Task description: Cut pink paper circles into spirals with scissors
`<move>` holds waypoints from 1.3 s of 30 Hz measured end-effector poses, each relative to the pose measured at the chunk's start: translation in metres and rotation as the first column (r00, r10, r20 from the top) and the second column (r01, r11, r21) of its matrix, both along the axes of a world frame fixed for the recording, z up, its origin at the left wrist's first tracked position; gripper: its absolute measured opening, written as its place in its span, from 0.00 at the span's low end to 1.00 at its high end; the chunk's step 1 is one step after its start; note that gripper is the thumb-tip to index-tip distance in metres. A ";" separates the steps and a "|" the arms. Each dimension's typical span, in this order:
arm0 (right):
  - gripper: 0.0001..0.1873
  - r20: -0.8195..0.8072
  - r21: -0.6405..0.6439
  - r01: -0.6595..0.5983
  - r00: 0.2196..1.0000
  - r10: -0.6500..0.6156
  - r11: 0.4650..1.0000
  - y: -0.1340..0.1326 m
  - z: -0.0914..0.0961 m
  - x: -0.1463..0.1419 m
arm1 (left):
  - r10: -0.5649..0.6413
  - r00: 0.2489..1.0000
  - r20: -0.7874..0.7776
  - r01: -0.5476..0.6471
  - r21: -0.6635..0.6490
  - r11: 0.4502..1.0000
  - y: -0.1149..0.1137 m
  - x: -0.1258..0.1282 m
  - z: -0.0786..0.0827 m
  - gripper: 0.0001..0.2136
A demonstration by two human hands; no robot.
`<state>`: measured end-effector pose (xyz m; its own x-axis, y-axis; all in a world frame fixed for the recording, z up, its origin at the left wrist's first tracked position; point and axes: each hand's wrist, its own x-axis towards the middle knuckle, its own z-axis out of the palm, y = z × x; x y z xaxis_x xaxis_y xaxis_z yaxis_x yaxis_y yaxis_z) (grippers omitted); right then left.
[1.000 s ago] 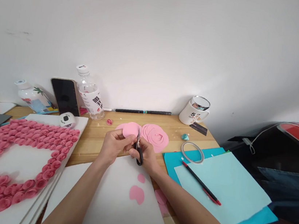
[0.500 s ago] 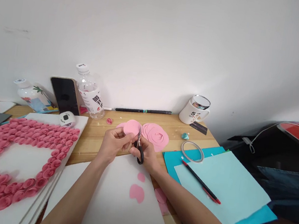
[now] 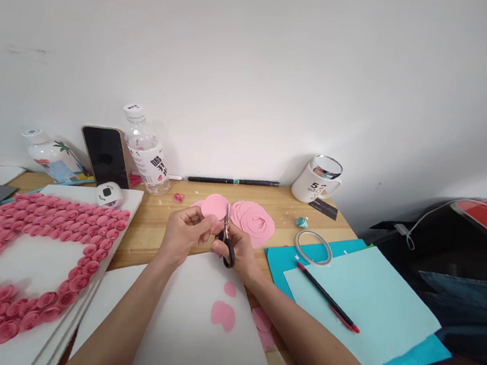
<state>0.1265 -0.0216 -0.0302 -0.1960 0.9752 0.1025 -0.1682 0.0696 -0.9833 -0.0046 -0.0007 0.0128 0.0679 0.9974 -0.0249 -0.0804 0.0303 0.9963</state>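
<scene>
My left hand (image 3: 185, 232) pinches a round pink paper disc (image 3: 214, 206) by its lower edge. In my right hand (image 3: 240, 249) is a pair of small scissors (image 3: 227, 246) with black handles, its blades pointing up at the disc's right edge. Whether the blades are cutting into the paper cannot be made out. Just behind the hands lies a pile of pink paper spirals (image 3: 254, 221). Two pink paper scraps, one of them larger (image 3: 223, 316), rest on the white board (image 3: 198, 350) below my wrists.
At left, a white board holds rows of pink paper roses (image 3: 49, 205). Behind stand a phone (image 3: 107, 155), a plastic bottle (image 3: 148, 158) and a lidded mug (image 3: 315, 183). Rightward lie a tape roll (image 3: 297, 250), a black-and-red pen (image 3: 327, 296) and light blue paper (image 3: 388, 309).
The pink disc has tilted and shifted very slightly left in my left hand. Both hands stay in nearly the same place, and the rest looks unchanged.
</scene>
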 end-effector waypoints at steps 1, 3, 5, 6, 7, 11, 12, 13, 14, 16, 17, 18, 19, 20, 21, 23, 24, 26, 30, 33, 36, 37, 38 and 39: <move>0.17 0.009 -0.001 0.003 1.000 -0.003 1.000 0.000 0.000 0.000 | 0.005 1.000 0.007 -0.005 0.000 1.000 0.000 0.000 0.000 0.13; 0.17 0.024 -0.002 0.012 1.000 -0.012 1.000 0.000 -0.001 0.000 | 0.013 0.999 0.029 -0.013 -0.005 1.000 0.000 0.000 -0.001 0.13; 0.17 0.026 -0.003 0.013 1.000 -0.012 1.000 0.000 -0.001 0.000 | 0.016 0.998 0.063 -0.015 -0.012 1.000 0.000 0.001 -0.001 0.13; 0.17 0.021 -0.003 0.011 1.000 -0.011 1.000 0.000 -0.001 0.000 | 0.019 0.997 0.079 -0.018 -0.014 1.000 -0.001 0.001 0.000 0.13; 0.17 0.016 0.000 0.008 1.000 -0.008 1.000 0.000 -0.001 0.000 | 0.022 0.996 0.092 -0.021 -0.017 1.000 -0.001 0.002 0.000 0.13; 0.20 0.025 0.034 -0.022 0.999 0.022 0.999 -0.002 -0.001 -0.001 | 0.025 0.995 0.093 -0.023 -0.024 0.999 -0.003 0.005 0.000 0.09; 0.21 0.030 0.041 -0.029 0.999 0.027 0.999 -0.002 -0.001 -0.002 | 0.025 0.996 0.084 -0.023 -0.023 0.999 -0.003 0.005 0.000 0.09; 0.21 0.033 0.047 -0.035 0.999 0.033 0.998 -0.002 -0.001 -0.002 | 0.025 0.997 0.074 -0.024 -0.020 1.000 -0.003 0.005 0.000 0.09; 0.22 0.030 0.055 -0.042 0.999 0.040 0.998 -0.001 -0.001 -0.002 | 0.027 0.998 0.062 -0.026 -0.017 1.000 -0.003 0.005 0.000 0.08; 0.22 0.009 0.077 -0.061 0.998 0.060 0.995 0.000 -0.001 -0.002 | 0.028 0.999 0.036 -0.028 -0.011 1.000 -0.003 0.004 0.000 0.08; 0.22 -0.006 0.092 -0.069 0.998 0.070 0.993 0.000 -0.001 -0.002 | 0.023 0.999 0.022 -0.023 -0.009 1.000 -0.003 0.004 0.000 0.08; 0.21 -0.024 0.106 -0.074 0.997 0.077 0.992 0.001 -0.001 -0.002 | 0.014 1.000 0.009 -0.014 -0.007 1.000 -0.003 0.004 0.000 0.08; 0.21 -0.041 0.116 -0.076 0.996 0.081 0.990 0.001 -0.001 -0.002 | 0.003 1.000 -0.002 -0.003 -0.005 1.000 -0.003 0.003 0.000 0.09; 0.21 -0.054 0.123 -0.073 0.995 0.080 0.990 0.001 -0.001 -0.002 | -0.004 1.000 -0.007 0.004 -0.004 1.000 -0.003 0.003 0.001 0.09; 0.21 -0.060 0.125 -0.065 0.996 0.073 0.990 0.001 -0.001 -0.002 | -0.007 1.000 -0.009 0.007 -0.002 1.000 -0.003 0.003 0.001 0.10; 0.21 -0.053 0.121 -0.043 0.997 0.049 0.992 0.001 -0.001 -0.002 | -0.010 1.000 -0.008 0.010 -0.002 1.000 -0.003 0.003 0.001 0.11; 0.22 -0.045 0.116 -0.032 0.998 0.037 0.993 0.001 -0.001 -0.002 | -0.009 1.000 -0.008 0.009 -0.003 1.000 -0.003 0.004 0.002 0.11; 0.22 -0.034 0.106 -0.017 0.999 0.021 0.994 0.000 -0.001 -0.002 | -0.010 1.000 -0.006 0.010 -0.006 1.000 -0.003 0.004 0.002 0.11; 0.23 -0.029 0.085 -0.023 0.999 0.025 0.996 0.000 -0.002 -0.001 | -0.014 1.000 0.023 0.014 -0.014 1.000 -0.004 0.004 0.003 0.11; 0.22 -0.016 0.083 -0.026 1.000 0.027 0.996 0.000 -0.001 -0.001 | -0.016 0.999 0.036 0.016 -0.024 1.000 -0.004 0.004 0.002 0.10; 0.21 0.001 0.082 -0.029 1.000 0.029 0.996 0.000 0.000 0.000 | 0.002 0.999 0.032 -0.001 -0.024 1.000 -0.003 0.003 0.001 0.10; 0.21 0.005 0.079 -0.030 1.000 0.030 0.996 0.000 0.000 0.000 | 0.013 1.000 0.027 -0.013 -0.024 1.000 -0.003 0.003 0.001 0.10; 0.21 0.007 0.076 -0.030 1.000 0.029 0.997 -0.001 0.000 0.000 | 0.022 1.000 0.022 -0.022 -0.025 0.999 -0.003 0.003 0.001 0.10; 0.21 0.010 0.073 -0.029 1.000 0.029 0.997 -0.001 0.000 0.000 | 0.029 0.999 0.016 -0.028 -0.026 0.999 -0.003 0.002 0.001 0.10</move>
